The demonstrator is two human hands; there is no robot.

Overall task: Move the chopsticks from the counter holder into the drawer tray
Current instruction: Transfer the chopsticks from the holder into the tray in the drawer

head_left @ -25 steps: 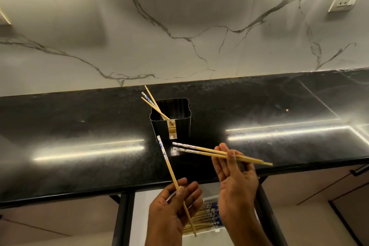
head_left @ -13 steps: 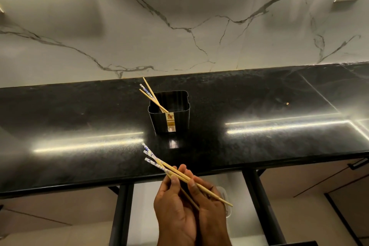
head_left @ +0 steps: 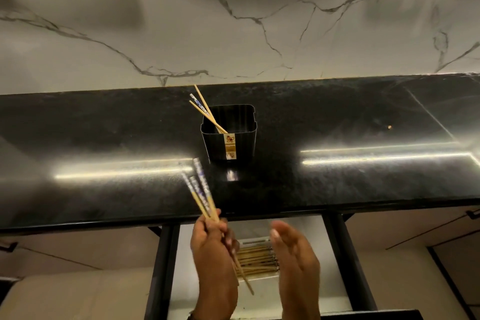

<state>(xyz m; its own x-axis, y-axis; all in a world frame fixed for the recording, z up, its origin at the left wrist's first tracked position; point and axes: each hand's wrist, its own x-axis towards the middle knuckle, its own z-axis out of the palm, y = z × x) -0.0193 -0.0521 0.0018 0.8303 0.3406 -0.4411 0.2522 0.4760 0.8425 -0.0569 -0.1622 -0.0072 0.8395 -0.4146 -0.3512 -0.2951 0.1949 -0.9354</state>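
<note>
A black square holder (head_left: 230,143) stands on the dark counter with three chopsticks (head_left: 205,112) leaning out of its left corner. My left hand (head_left: 211,249) grips a bundle of three chopsticks (head_left: 201,192); their blue-patterned ends point up over the counter edge and their thin tips reach down over the open drawer. My right hand (head_left: 293,260) hovers beside it, fingers loosely apart, holding nothing. Below, the white drawer tray (head_left: 262,283) holds several chopsticks (head_left: 257,260) lying side by side.
The black counter (head_left: 104,138) runs the full width under a marble backsplash (head_left: 233,21). The open drawer (head_left: 337,262) has dark side rails left and right. Cabinet fronts with dark handles (head_left: 471,214) flank it.
The two chopsticks from my right hand have joined the one in my left, making a single bundle. My right hand has let go and moved off to the right. The view tilted down.
</note>
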